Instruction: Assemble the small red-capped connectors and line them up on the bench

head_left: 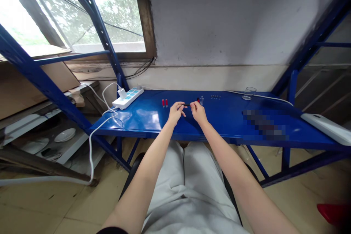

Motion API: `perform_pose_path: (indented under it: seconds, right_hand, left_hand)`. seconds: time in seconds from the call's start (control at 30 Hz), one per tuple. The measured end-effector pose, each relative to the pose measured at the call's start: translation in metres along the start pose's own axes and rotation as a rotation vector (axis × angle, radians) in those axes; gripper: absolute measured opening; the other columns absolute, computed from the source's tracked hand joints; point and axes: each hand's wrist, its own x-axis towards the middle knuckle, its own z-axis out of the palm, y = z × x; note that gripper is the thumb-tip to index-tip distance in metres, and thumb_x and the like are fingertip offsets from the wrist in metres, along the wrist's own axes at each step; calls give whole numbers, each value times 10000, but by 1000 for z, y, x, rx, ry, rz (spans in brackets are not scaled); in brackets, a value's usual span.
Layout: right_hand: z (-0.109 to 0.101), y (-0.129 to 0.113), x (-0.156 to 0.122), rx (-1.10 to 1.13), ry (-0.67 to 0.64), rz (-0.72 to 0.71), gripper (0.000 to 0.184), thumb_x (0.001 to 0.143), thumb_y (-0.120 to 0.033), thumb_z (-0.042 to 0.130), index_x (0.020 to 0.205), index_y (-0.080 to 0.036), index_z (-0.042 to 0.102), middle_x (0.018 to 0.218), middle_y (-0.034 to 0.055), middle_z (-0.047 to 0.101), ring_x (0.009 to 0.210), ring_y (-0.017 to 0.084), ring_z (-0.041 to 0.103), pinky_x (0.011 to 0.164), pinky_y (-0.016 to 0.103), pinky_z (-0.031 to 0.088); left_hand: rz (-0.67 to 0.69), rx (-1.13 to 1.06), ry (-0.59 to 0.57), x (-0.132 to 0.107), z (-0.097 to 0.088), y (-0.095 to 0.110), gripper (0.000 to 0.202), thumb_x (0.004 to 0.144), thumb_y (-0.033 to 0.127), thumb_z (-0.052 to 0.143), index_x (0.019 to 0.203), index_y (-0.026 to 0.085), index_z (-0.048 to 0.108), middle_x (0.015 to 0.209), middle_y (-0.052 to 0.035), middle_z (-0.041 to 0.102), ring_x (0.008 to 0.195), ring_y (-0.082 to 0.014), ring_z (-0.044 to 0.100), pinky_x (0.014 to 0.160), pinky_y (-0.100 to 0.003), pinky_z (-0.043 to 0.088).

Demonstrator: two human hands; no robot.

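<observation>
Just above the blue table, my left hand (176,112) and my right hand (199,112) are close together. Between them runs a short, slim black rod (187,105), too small to identify. My left fingers close around its left part, while my right fingertips pinch its right end. Two small red cylinders with pale ends (165,103) stand side by side beyond my left hand. Behind my right hand are a small clear plastic piece (202,99) and a small red-and-black item (198,99), partly hidden. Several tiny metallic pieces (215,97) lie in a row farther right.
A white power strip (128,97) with a plug and cable occupies the table's left end. A clear glass (249,94) stands at the back right. Nearer lies a blurred-out dark object (263,124). A white device (326,128) sits at the right edge. Blue posts flank the table (148,117).
</observation>
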Motion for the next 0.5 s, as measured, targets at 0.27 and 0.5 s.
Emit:
perform_pose_path:
  seconds: [0.27, 0.5]
  right_hand:
    - [0, -4, 0, -5, 41, -42, 337, 878, -454, 308, 774, -202, 507, 627, 29, 559, 537, 152, 506, 551, 255, 363]
    - [1, -8, -1, 12, 46, -49, 350, 876, -468, 305, 767, -202, 504, 631, 37, 566, 534, 153, 506, 545, 258, 366]
  left_hand:
    - [16, -5, 18, 1, 0, 0, 179, 816, 238, 509, 963, 137, 510, 832, -45, 641, 380, -37, 521, 389, -162, 352]
    - [52, 6, 47, 1, 0, -2, 200, 825, 273, 498, 967, 134, 513, 756, -20, 620, 369, -40, 514, 378, -161, 342]
